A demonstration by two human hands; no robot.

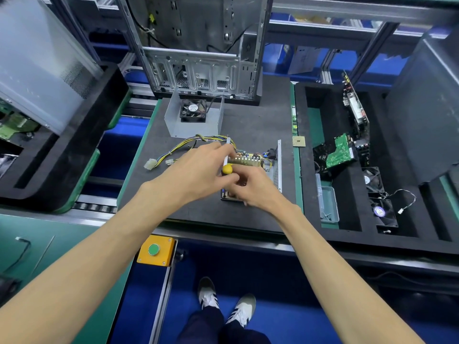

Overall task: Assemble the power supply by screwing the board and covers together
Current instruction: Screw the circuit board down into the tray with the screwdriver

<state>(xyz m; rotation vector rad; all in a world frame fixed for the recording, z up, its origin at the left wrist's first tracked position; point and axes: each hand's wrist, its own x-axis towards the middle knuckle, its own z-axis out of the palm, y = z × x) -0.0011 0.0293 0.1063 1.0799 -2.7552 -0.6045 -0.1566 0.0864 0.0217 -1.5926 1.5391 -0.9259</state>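
The open grey metal power supply base with its brown circuit board sits mid-tabletop, apparently at the board-screwing step. The right hand curls round a yellow-capped screwdriver; the left hand pinches the tray's near wall. The grey fan-fitted cover lies behind, unfitted. Bare dark mat leaves room between them; the black foam tray borders closely on the right.

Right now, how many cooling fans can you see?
3: one fan inside the grey metal cover behind the hands, two in the black tray at right. Others may be hidden.
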